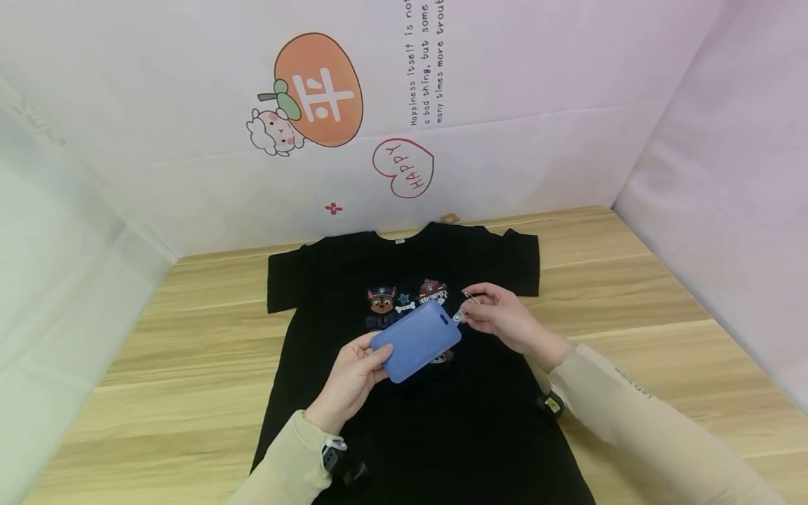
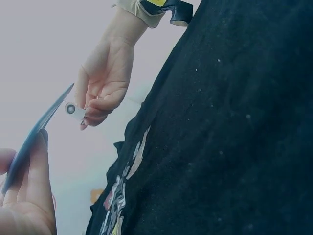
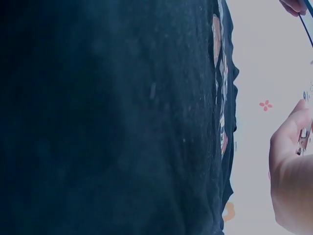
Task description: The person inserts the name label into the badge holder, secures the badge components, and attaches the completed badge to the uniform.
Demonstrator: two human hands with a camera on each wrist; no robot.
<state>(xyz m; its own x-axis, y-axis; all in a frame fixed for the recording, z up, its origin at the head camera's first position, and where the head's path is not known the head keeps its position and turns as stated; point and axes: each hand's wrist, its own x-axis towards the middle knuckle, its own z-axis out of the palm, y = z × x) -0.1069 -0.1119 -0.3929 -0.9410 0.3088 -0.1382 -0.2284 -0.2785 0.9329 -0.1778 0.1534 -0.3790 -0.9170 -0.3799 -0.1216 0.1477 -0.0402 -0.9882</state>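
A blue card holder (image 1: 416, 341) with a slot at its upper right end is held above the T-shirt. My left hand (image 1: 353, 375) pinches its lower left end, thumb on the face toward me. My right hand (image 1: 505, 319) pinches a small badge clip (image 1: 457, 317) that has a clear strap with a round snap and a thin safety-pin-like wire. The snap end (image 2: 71, 108) sits close beside the holder, seen nearly edge-on in the left wrist view; whether the strap passes through the slot I cannot tell. Under both hands lies a black T-shirt (image 1: 442, 428) with cartoon dogs printed on its chest.
The T-shirt is spread flat on a wood-grain table (image 1: 202, 351), collar toward the back. A white printed cloth (image 1: 505, 105) hangs behind the table, and pale cloth walls stand at both sides. Each wrist wears a small dark camera (image 1: 344, 463).
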